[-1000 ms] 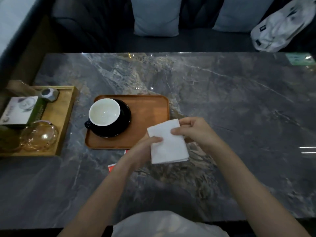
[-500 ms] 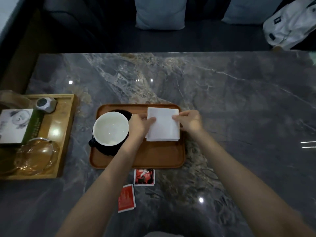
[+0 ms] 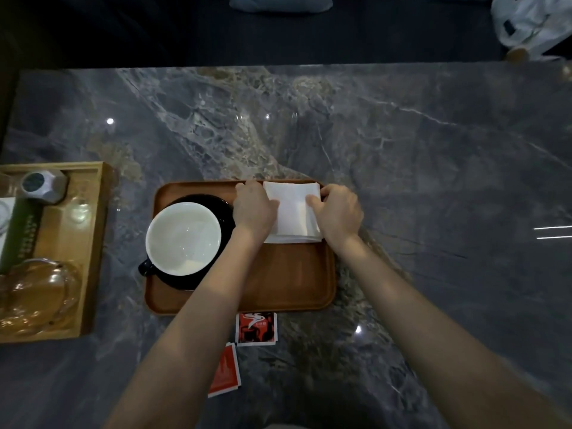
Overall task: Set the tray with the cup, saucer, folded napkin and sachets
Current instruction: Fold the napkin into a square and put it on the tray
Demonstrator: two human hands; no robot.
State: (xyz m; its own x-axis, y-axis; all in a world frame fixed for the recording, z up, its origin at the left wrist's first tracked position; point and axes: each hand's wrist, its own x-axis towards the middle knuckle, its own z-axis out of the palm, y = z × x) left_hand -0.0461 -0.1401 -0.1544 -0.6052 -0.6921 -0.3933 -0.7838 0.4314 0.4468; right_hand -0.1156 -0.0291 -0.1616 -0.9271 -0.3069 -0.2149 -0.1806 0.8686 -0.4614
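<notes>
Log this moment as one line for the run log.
folded white paper napkin: on brown wooden tray | left hand, right hand: on napkin | two red sachets: on table, off tray
</notes>
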